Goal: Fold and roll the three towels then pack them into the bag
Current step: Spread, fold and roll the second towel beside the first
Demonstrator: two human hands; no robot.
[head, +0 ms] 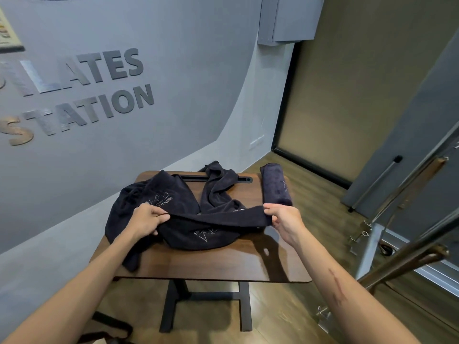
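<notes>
A dark navy towel [213, 227] with a white logo is stretched just above a small wooden table [223, 264]. My left hand [146, 218] grips its left end and my right hand [283, 217] pinches its right end. A rolled towel [275, 186] lies at the table's far right corner. Another towel [218, 187] lies crumpled at the back middle. A dark bag [161, 194] printed with FITNESS lettering lies slumped at the back left, partly under my left hand.
The table stands on a black frame [206, 301] over a wood floor. A grey wall [124, 95] with raised lettering rises behind and to the left. Metal-framed equipment [397, 219] stands close on the right.
</notes>
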